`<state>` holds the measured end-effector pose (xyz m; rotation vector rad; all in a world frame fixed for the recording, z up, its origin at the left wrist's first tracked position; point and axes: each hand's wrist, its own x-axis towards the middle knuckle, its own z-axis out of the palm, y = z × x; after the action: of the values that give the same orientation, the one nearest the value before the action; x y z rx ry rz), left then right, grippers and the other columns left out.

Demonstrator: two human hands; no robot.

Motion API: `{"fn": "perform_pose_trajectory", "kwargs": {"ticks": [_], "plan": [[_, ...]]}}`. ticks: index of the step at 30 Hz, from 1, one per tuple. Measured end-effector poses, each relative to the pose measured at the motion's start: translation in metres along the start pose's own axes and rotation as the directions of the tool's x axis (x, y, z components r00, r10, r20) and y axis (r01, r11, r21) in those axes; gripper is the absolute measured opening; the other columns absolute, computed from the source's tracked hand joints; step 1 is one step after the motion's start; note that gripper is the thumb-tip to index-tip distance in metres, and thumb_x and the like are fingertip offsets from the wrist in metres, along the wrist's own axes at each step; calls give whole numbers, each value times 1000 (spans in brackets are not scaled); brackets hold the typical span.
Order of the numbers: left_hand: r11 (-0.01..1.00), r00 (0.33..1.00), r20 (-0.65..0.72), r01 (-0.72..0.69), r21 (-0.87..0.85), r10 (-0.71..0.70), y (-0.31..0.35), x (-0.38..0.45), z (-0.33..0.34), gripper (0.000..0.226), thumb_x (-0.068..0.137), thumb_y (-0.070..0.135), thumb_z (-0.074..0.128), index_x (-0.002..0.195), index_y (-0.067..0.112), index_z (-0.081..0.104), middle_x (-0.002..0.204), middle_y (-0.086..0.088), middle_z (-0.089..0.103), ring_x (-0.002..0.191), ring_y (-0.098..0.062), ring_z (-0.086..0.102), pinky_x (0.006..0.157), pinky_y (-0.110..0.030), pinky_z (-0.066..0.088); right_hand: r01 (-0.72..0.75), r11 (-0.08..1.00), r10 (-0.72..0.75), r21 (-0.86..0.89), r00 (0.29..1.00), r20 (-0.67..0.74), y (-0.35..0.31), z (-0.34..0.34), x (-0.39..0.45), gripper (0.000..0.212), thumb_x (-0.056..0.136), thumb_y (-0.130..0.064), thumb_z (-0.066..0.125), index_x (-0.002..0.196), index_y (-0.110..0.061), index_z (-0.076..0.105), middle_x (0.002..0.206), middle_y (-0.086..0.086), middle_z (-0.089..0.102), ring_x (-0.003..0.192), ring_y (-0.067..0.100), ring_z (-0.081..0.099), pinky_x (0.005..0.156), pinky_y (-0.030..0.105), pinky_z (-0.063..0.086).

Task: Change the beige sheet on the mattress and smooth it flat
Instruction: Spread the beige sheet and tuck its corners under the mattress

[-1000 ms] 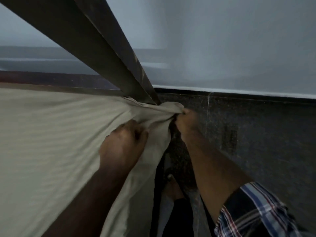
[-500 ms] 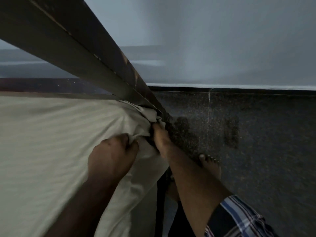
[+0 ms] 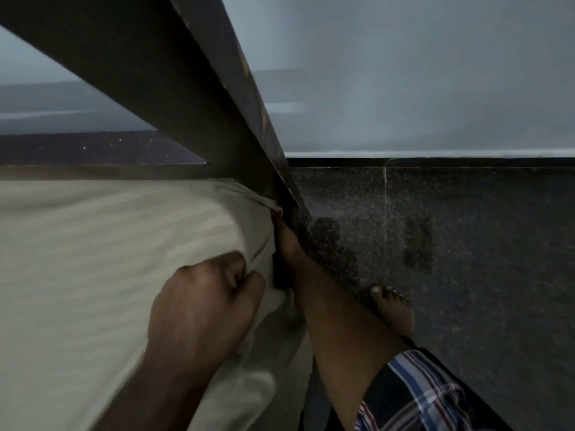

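The head view held 1 beige striped fabric sheet (image 3: 93,259), stretched over 1 mattress corner. 2 bare hands were in sight — 1 left hand (image 3: 205,306) with its fingers curled into the cloth, and 1 right hand (image 3: 284,241) pushed down at the corner, its fingers hidden. 1 dark wooden bed-frame beam (image 3: 186,98) crossed the top. 1 bare foot (image 3: 393,309) stood on 1 dark speckled stone floor (image 3: 482,275) — 5 toes could be counted. 1 plaid blue-and-red sleeve (image 3: 413,396) covered the right arm.
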<state>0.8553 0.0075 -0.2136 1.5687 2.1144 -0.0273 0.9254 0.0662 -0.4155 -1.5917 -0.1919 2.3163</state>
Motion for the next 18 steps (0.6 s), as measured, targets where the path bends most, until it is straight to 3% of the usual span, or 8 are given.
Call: {"fn": "perform_pose_trajectory", "kwargs": {"ticks": [2,4,5,6,7,10,14,18], "plan": [[1000,1000,-2,20,-10,-20,0,-1,0,39,84,31,62,57,13,40,47,-4,44,48,-15,48,46,-30,29,-24,939,-32,-344,987,-157,-3,-9,-12,87,87,-80,41,135,-10,61,137,16,60,124,35,57,104,36,45],[1000,1000,0,17,-7,-17,1,-1,-1,40,85,31,60,57,15,37,48,-3,43,48,-15,47,47,-28,25,28,783,-249,-621,930,-272,-9,-26,-34,57,96,-58,49,123,-11,68,120,15,68,111,35,63,87,33,48],[1000,1000,1,20,-4,-20,2,-1,-1,40,86,31,59,57,15,36,49,-2,42,49,-15,47,47,-28,25,84,776,-335,-625,895,-296,-9,-35,-44,43,96,-49,52,115,-15,71,111,11,70,103,33,65,81,34,50],[1000,1000,3,25,-5,-25,2,0,0,40,87,32,58,58,15,37,50,-2,43,51,-16,49,48,-28,26,158,829,-367,-537,879,-306,-6,-37,-52,36,96,-46,54,111,-19,72,108,8,71,100,30,66,83,37,52],[1000,1000,0,29,-7,-29,3,1,0,39,87,33,58,59,15,38,51,-2,45,52,-17,49,49,-28,27,189,907,-306,-376,910,-280,-5,-32,-59,36,94,-47,55,112,-22,72,110,6,71,101,27,66,88,39,53],[1000,1000,-8,28,-9,-28,3,1,1,38,86,35,55,58,16,37,51,0,43,52,-16,48,48,-28,25,106,994,-109,-25,980,-164,2,-10,-34,58,81,-60,57,122,-22,69,125,7,68,114,27,63,105,45,48],[999,999,-15,-31,-25,31,5,1,4,38,84,36,51,55,19,33,49,1,38,51,-19,45,50,-29,27,90,993,-81,81,991,-109,-9,2,0,61,84,-59,52,129,-20,67,126,12,67,120,33,61,106,45,48],[999,1000,-9,-15,45,15,4,8,7,40,89,42,48,58,18,36,55,2,41,58,-20,49,54,-30,31,103,995,-102,14,994,-44,-17,-5,14,52,101,-50,43,134,-17,63,128,13,65,120,31,59,107,43,47]]}}
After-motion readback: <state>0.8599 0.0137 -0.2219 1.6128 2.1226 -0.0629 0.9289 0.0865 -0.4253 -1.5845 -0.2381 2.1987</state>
